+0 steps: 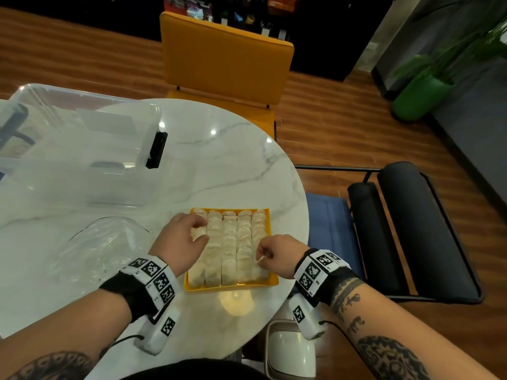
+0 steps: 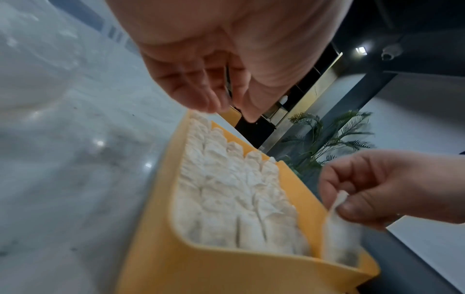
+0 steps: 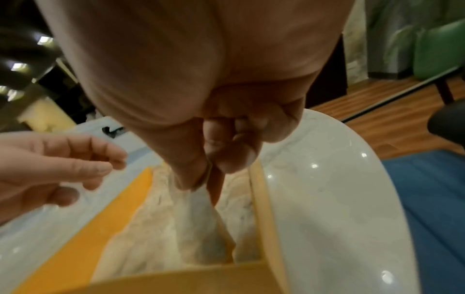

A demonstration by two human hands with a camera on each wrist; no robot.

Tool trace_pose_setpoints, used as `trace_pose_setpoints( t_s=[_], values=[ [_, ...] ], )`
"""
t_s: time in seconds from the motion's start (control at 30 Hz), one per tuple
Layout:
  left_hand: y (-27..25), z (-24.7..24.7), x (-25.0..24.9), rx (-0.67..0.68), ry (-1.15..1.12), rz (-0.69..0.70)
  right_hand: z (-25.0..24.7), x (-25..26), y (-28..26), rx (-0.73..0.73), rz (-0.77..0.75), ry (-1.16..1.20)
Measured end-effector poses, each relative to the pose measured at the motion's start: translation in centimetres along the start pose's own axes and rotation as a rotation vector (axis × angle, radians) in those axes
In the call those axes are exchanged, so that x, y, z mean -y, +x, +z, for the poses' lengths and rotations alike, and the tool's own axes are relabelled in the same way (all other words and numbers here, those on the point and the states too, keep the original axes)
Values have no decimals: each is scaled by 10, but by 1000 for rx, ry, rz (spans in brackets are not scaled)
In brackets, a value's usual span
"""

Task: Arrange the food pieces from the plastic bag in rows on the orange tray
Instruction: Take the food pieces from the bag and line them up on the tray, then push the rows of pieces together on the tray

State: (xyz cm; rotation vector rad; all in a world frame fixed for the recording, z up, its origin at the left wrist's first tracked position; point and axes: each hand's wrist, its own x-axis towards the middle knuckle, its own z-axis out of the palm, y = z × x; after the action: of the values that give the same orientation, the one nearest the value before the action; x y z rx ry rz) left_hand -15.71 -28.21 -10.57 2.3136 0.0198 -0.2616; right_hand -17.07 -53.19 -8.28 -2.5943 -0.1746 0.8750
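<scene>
Tray: orange tray (image 1: 270,281) near the round edge of the white table (image 1: 219,160), packed almost full.
Food: pale food pieces (image 1: 230,242) standing close in five rows, looking like soft dumplings.
Bag: clear plastic bag (image 1: 104,242) lying flat to the left of the tray, looking empty, though hard to tell.
Right hand: right hand (image 1: 277,256) over the near right corner of the tray, thumb and first finger pinching the thin top edge of one piece (image 2: 339,228), other fingers curled in.
That piece: hanging at the tray's right wall, low end down by the last row.
Left hand: left hand (image 1: 183,237) over the far left row, fingers bent and close together, tips on or just above the pieces; holding one or only touching, cannot tell.
How far along: nearly done, by the look of it; only small spots left.
How it feels, most likely: light, soft, a bit floppy, maybe dusty with flour, easy to squash or tear.
Where to hold: the folded top edge, with two fingertips, gently.
What to watch: no hard squeezing, no pushing down on the rows, no knocking the neighbours over while slipping the piece in.
Also there: clear plastic box (image 1: 82,138) at the back left, orange chair (image 1: 225,56) behind the table.
</scene>
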Motion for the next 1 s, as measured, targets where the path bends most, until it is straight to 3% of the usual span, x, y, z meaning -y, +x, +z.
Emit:
trace_pose_setpoints(
  t_s=[0.17, 0.3, 0.57, 0.73, 0.87, 1.0],
  values=[
    [3, 4, 22, 69, 150, -91, 8, 4, 8, 130, 52, -267],
    [3, 9, 28, 93, 149, -113, 14, 5, 15, 129, 86, -389],
    [3, 7, 31, 87, 135, -109, 26, -7, 16, -32, 15, -352],
    [2, 6, 32, 81, 119, -99, 32, 5, -7, -338, -83, -301],
    [1, 4, 30, 86, 123, -101, 71, 28, -22, -279, -232, -227],
    [-6, -5, 27, 64, 98, -97, 112, 27, -10, -268, -210, -342]
  ],
)
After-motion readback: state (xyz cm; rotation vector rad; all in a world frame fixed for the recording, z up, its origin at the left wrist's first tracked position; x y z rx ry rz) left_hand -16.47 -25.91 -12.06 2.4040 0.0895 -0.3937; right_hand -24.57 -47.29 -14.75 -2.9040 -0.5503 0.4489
